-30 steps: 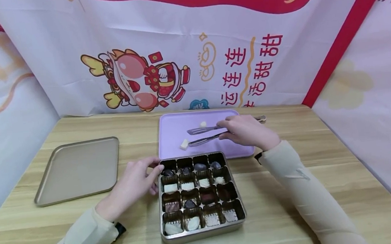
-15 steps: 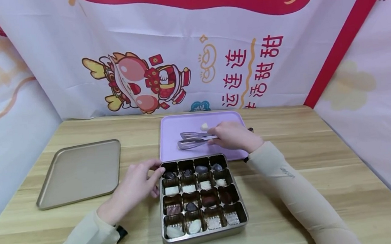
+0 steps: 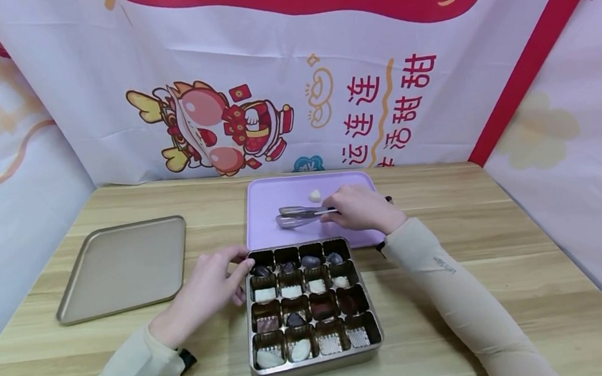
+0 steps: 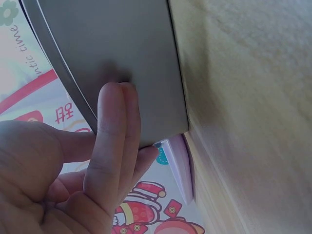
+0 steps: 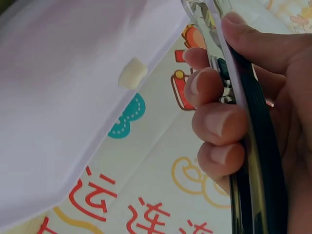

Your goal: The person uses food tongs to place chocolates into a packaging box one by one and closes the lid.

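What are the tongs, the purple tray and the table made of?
The tongs: probably polished metal, since they gleam. The purple tray: likely smooth, satiny plastic, because its colour is so even. The table: smooth-looking wood or a wood print; grain streaks can't settle which.

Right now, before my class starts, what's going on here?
A person's right hand grips metal tongs over the purple tray; whether they hold anything is unclear. One white piece lies beyond them. The left hand holds the chocolate box by its left edge. Its two front-right compartments look empty.
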`<action>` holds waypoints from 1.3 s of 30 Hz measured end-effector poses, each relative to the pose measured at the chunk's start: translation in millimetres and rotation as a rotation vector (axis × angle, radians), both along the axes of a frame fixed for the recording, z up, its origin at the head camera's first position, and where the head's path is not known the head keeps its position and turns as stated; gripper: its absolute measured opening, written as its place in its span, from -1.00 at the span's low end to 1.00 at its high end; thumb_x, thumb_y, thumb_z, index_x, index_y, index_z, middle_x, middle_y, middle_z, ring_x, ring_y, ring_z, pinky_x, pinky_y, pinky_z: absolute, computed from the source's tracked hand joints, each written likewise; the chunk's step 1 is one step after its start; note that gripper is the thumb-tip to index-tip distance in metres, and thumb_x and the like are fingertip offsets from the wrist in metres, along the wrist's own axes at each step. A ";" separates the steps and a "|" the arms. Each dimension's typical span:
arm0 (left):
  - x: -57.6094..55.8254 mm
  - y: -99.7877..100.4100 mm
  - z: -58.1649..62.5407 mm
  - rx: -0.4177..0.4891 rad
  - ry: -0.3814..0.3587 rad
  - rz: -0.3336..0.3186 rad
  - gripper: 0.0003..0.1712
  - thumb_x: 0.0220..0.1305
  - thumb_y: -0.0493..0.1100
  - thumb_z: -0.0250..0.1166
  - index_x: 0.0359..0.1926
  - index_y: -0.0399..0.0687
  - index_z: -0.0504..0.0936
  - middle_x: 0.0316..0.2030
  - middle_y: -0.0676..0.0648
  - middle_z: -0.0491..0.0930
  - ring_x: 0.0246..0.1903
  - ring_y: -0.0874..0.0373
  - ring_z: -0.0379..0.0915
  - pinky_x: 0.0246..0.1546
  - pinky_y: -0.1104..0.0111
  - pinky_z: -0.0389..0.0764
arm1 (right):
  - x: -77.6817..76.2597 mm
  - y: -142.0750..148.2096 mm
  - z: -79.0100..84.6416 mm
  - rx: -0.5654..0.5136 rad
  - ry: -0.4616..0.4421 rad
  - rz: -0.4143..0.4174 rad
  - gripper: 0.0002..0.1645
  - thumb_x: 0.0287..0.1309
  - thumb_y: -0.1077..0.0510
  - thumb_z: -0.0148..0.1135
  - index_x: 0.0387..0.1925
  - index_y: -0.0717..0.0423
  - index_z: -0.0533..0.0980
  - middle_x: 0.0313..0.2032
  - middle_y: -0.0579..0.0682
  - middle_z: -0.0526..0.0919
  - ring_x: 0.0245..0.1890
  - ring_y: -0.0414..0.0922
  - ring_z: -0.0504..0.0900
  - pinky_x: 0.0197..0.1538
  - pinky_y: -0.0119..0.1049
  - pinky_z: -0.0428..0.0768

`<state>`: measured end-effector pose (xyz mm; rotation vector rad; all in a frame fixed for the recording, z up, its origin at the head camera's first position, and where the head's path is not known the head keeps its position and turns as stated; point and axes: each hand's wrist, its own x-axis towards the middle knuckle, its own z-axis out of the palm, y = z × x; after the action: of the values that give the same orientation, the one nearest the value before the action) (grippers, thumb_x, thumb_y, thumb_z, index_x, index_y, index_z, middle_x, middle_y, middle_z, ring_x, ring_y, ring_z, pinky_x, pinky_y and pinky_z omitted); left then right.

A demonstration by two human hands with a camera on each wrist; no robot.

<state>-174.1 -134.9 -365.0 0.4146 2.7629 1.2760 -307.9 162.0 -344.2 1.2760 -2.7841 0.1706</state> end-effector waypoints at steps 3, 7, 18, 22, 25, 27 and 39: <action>-0.3 0.4 0.3 0.003 0.006 -0.005 -0.68 0.40 -0.25 0.22 0.11 -0.31 0.54 -0.38 -0.14 0.67 -0.74 0.20 0.52 -0.66 0.36 0.64 | -0.1 6.1 5.6 0.010 0.017 -0.012 -0.65 0.20 -0.01 0.39 -0.61 -0.06 0.49 -0.67 -0.23 0.44 -0.67 -0.23 0.35 -0.55 -0.28 0.39; 0.2 0.5 0.1 0.011 0.006 -0.006 -0.69 0.40 -0.26 0.22 0.10 -0.32 0.54 -0.25 -0.24 0.67 -0.73 0.21 0.52 -0.67 0.35 0.64 | 1.9 13.6 14.6 0.020 0.025 -0.046 -0.71 0.21 -0.03 0.38 -0.56 -0.07 0.55 -0.65 -0.24 0.46 -0.65 -0.23 0.37 -0.55 -0.28 0.39; 2.3 0.2 -0.9 0.002 -0.019 0.002 -0.68 0.41 -0.24 0.22 0.11 -0.29 0.54 -0.53 -0.01 0.61 -0.73 0.19 0.52 -0.64 0.37 0.64 | 12.9 34.7 37.6 -0.019 0.065 -0.080 -0.78 0.24 -0.04 0.35 -0.47 -0.06 0.62 -0.63 -0.24 0.50 -0.70 -0.26 0.36 -0.58 -0.26 0.42; 1.7 0.5 -0.1 0.004 -0.015 0.001 -0.67 0.41 -0.24 0.21 0.12 -0.30 0.53 -0.53 -0.01 0.62 -0.74 0.18 0.52 -0.66 0.35 0.64 | 13.3 37.8 39.0 -0.018 0.084 -0.083 -0.80 0.22 -0.06 0.36 -0.40 -0.05 0.68 -0.60 -0.24 0.54 -0.68 -0.26 0.39 -0.57 -0.25 0.45; 1.5 0.6 0.2 0.007 -0.012 -0.001 -0.67 0.41 -0.24 0.21 0.12 -0.31 0.53 -0.51 -0.02 0.62 -0.74 0.18 0.52 -0.66 0.35 0.64 | 11.2 38.6 37.5 -0.004 0.066 -0.089 -0.78 0.23 -0.07 0.35 -0.38 -0.03 0.69 -0.58 -0.21 0.56 -0.67 -0.25 0.41 -0.56 -0.24 0.46; 1.8 0.1 -0.2 0.005 -0.012 -0.002 -0.67 0.41 -0.24 0.21 0.12 -0.31 0.53 -0.53 -0.01 0.61 -0.74 0.18 0.52 -0.66 0.35 0.64 | 9.8 38.7 36.2 0.001 0.054 -0.097 -0.77 0.23 -0.07 0.35 -0.34 -0.01 0.70 -0.54 -0.20 0.61 -0.65 -0.25 0.44 -0.53 -0.24 0.49; 1.4 -2.0 -0.2 -0.003 -0.009 -0.013 -0.64 0.42 -0.23 0.20 0.16 -0.31 0.51 -0.61 0.05 0.58 -0.73 0.19 0.52 -0.64 0.42 0.63 | 8.0 48.2 39.4 0.095 -0.046 -0.143 -0.74 0.19 -0.03 0.40 -0.54 -0.01 0.64 -0.64 -0.19 0.46 -0.63 -0.20 0.36 -0.55 -0.26 0.41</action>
<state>-172.7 -137.0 -365.1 0.4246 2.7498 1.2673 -299.9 210.2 -304.8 1.0993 -2.9418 0.0611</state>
